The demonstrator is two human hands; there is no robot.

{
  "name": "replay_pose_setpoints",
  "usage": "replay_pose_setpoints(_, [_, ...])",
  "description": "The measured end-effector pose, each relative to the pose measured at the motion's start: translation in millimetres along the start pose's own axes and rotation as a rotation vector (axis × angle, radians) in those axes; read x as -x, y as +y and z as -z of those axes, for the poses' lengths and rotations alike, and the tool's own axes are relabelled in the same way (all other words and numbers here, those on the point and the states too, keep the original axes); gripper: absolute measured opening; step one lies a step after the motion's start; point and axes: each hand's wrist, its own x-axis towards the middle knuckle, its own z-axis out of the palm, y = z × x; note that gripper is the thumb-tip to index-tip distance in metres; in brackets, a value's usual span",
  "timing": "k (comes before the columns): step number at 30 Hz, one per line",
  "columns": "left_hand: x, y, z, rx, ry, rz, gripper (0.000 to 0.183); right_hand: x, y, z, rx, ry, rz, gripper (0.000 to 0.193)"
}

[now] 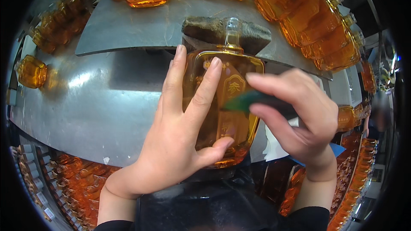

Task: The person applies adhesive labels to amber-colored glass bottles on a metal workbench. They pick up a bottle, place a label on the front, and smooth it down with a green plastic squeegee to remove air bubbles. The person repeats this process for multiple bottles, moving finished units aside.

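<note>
A flat-sided amber glass bottle (pixel 237 122) with gold markings lies in front of me, tilted up. Its clear neck (pixel 232 34) rests on a dark, striped block (pixel 203 28). Across the bottle's left side my left hand (pixel 171 124) lies with fingers outstretched and spread, the thumb near the bottom end. Over the right part of its face, my right hand (pixel 299 107) pinches a dark green, pointed piece (pixel 239 102) between thumb and fingers. Motion smears that piece, so its exact kind and whether it touches the glass cannot be made out.
A grey metal table (pixel 85 115) carries a raised metal sheet (pixel 128 25). Similar amber bottles (pixel 308 21) line the far edge and right. One small-looking bottle (pixel 32 72) stands at left. White paper (pixel 274 145) lies right; more bottles (pixel 81 179) crowd below the table.
</note>
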Motion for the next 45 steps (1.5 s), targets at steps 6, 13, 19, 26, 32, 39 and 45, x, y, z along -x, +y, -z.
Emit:
replay_pose_setpoints(6, [8.5, -2.2, -0.9, 0.075, 0.056, 0.021, 0.123, -45.8, 22.0, -18.8, 0.203, 0.2, 0.341, 0.028])
replay_pose_setpoints(13, [29.2, -27.0, 2.9, 0.098, 0.214, 0.059, 0.096, 53.4, -43.0, -10.0, -0.015, -0.092, 0.23, 0.018])
replay_pose_setpoints(19, [28.5, -21.5, -7.1, 0.061, 0.284, -0.08, 0.088, 44.8, 3.4, -4.5, 0.22, 0.049, 0.253, 0.022])
replay_pose_setpoints(26, [34.0, -15.7, -1.2, 0.023, 0.325, 0.071, 0.082, 15.4, -11.0, -7.6, 0.092, -0.015, 0.182, 0.015])
replay_pose_setpoints(32, [35.9, -20.2, 12.5, 0.041, 0.299, 0.178, 0.07, 2.0, 2.9, -43.1, 0.162, 0.209, 0.427, 0.021])
replay_pose_setpoints(39, [-37.6, -24.2, 35.2, -0.022, 0.242, -0.199, 0.041, 7.9, -42.1, -13.2, 0.178, -0.309, 0.176, 0.02])
replay_pose_setpoints(45, [-108.5, -12.5, 21.5, -0.527, 0.182, -0.35, 0.03, 77.8, -49.0, -35.1, -0.244, -0.053, 0.495, 0.017])
